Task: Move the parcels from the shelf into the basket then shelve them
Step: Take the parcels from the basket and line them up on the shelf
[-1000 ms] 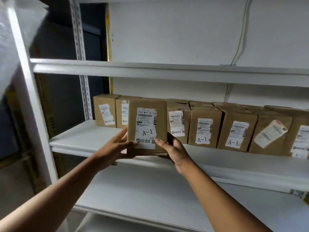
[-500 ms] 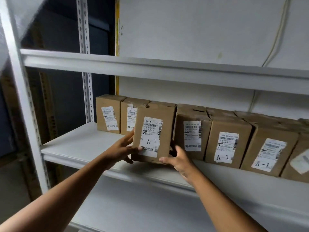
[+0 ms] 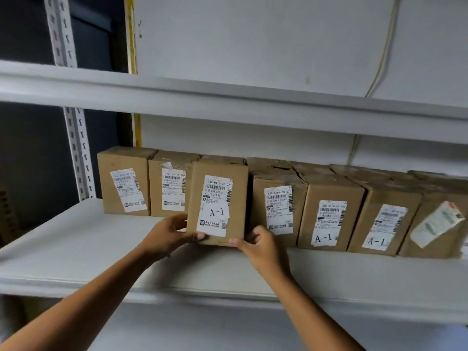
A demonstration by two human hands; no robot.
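My left hand [image 3: 168,235] and right hand [image 3: 263,245] grip box [image 3: 219,202] at bottom corners, standing on shelf [image 3: 76,239] proud of row. Stiff cardboard, seems light; label slick, so hold bare edges.

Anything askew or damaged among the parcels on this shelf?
Yes. The rightmost parcel has a label stuck on crooked, with a corner peeling. The held parcel stands forward of the row. Several box tops look creased.

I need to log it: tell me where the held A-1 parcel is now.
In the head view, the held parcel stands left of centre on the middle shelf, third in the row, between both hands' grip.
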